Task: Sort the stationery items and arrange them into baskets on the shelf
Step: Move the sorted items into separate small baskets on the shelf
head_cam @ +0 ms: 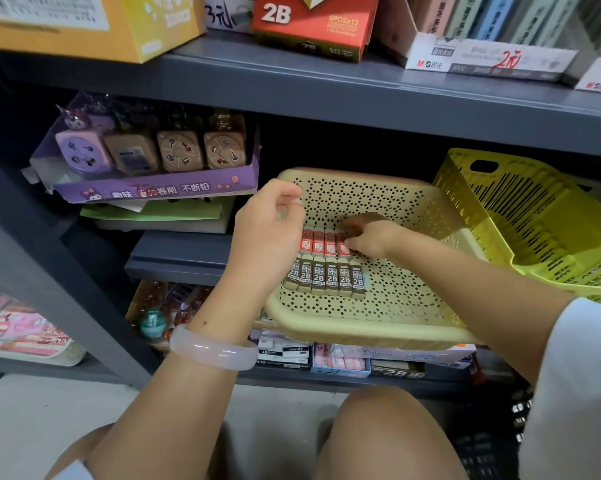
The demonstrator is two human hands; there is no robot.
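A beige perforated basket (389, 306) is seen from above, pulled partly out past the front edge of a dark grey shelf (327, 95). On the basket floor, toward its left wall, small 2B lead refill boxes (327, 277) are laid side by side in a neat row of six, brown ends toward the front rim. Behind them a second row of red-topped boxes (318, 242) is lined up; four can be counted, the rightmost partly hidden.

The right hand (372, 237) is lowered onto the right end of the red row, fingers curled down over a box; whether that box is gripped or only touched cannot be told. The left hand (275, 220) is held just above the left wall of the basket, thumb and forefinger pinched close; whether something small is held there is too blurred to tell. A pale pink bangle (214, 349) is worn on the left wrist.

A yellow slotted basket (534, 220) is tilted against the beige basket's right side and cut off by the frame edge. At the left end of the shelf, a purple display tray of sharpeners (146, 161) is stacked on flat packets. On the shelf above, a red 2B carton (313, 22) is cropped at the top. Goods beneath the basket are mostly hidden.
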